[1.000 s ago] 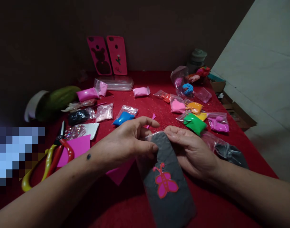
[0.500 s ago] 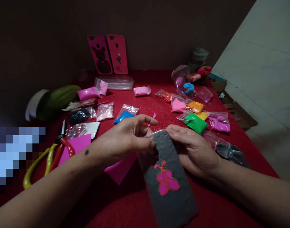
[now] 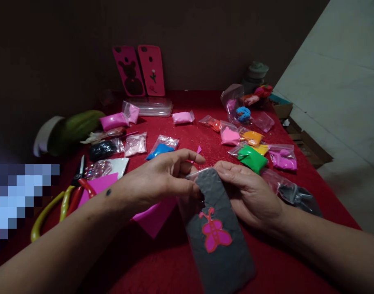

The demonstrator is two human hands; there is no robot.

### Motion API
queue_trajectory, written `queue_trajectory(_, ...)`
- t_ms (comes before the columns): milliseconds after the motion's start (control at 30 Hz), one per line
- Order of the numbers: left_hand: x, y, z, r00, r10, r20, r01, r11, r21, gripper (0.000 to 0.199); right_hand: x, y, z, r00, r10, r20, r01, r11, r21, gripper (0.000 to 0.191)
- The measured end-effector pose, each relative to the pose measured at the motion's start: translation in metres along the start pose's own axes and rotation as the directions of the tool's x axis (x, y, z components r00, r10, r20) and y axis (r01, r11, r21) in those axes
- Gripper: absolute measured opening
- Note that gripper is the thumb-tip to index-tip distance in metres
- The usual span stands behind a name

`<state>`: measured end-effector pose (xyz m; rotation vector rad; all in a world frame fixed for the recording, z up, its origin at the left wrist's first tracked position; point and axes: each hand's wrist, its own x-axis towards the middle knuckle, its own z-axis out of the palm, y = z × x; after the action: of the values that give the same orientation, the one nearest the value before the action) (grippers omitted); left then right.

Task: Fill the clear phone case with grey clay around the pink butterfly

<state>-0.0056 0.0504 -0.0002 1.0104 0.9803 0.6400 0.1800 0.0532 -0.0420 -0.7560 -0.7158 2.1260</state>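
A clear phone case (image 3: 223,267), mostly coated in dark grey clay, is tilted in front of me. The clay has a ragged edge at the upper left, where bare transparent plastic shows. On the coating sits a pink butterfly (image 3: 216,234) with orange-red outlines and feelers. My right hand (image 3: 251,196) grips the top right edge of the case, thumb on the front, other fingers behind. At the upper left side, my left hand (image 3: 165,177) has its thumb against the ragged clay edge, and its index finger is stretched out above the case. Its remaining fingertips are partly hidden.
Bags of coloured clay, among them a green one (image 3: 251,158) and a blue one (image 3: 161,150), lie on the red cloth (image 3: 193,100). Scissors (image 3: 67,196) rest at left beside pink sheets (image 3: 157,218). Two decorated pink cases (image 3: 151,67) lean on the wall behind stacked clear cases (image 3: 150,107).
My left wrist has shifted slightly up and left, and its thumb has drawn back a little along the clay edge. My right hand and the case stay in place.
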Motion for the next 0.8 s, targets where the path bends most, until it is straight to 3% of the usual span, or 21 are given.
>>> queue_trajectory(267, 0.0022, -0.0042, 0.0052, 0.997, 0.001, -0.083, 0.002, 1.0, 0.026, 0.036, -0.0005, -0.0006, 0.0002, 1.0, 0.001, 0.011, -0.002, 1.0, 0.029, 0.013)
queue_trajectory(567, 0.0033, -0.0009, 0.0052, 0.999, 0.004, -0.039, -0.003, 0.999, 0.033, 0.04, -0.0005, -0.0008, 0.0008, 1.0, 0.01, 0.019, -0.01, 1.0, 0.011, 0.015)
queue_trajectory(800, 0.0019, -0.0009, 0.0081, 0.997, -0.016, -0.075, 0.02, 0.998, 0.052, 0.041, -0.001, -0.0011, 0.0021, 1.0, 0.011, -0.005, -0.011, 1.0, -0.007, 0.017)
